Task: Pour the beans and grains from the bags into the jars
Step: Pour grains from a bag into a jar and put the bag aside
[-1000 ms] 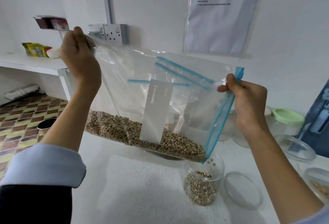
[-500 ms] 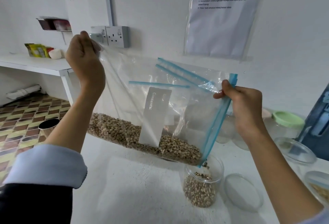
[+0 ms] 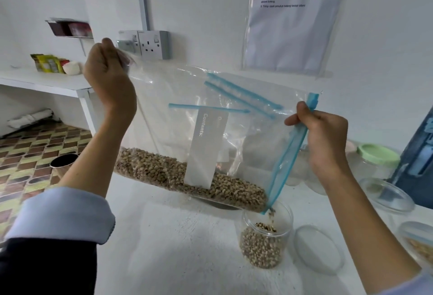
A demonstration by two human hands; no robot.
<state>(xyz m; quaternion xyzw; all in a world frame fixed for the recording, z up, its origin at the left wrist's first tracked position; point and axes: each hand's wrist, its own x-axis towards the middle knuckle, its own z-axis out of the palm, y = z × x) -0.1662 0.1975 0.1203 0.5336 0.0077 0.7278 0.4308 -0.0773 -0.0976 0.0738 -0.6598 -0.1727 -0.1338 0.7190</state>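
Our left hand [image 3: 107, 76] pinches the raised bottom corner of the clear bag [image 3: 210, 130]. Below that grip the beans [image 3: 187, 177] slope rightward. Our right hand [image 3: 325, 135] grips the blue zipper edge; directly beneath it, beans drop into the open jar [image 3: 264, 240].

Bag [image 3: 210, 130] slung between left hand [image 3: 106, 76], up at left, and right hand [image 3: 325, 140]; low corner over open jar [image 3: 264, 236] on counter [image 3: 175, 247]; lid [image 3: 318, 247] just right of jar; lidded jar [image 3: 377, 161] behind, at right
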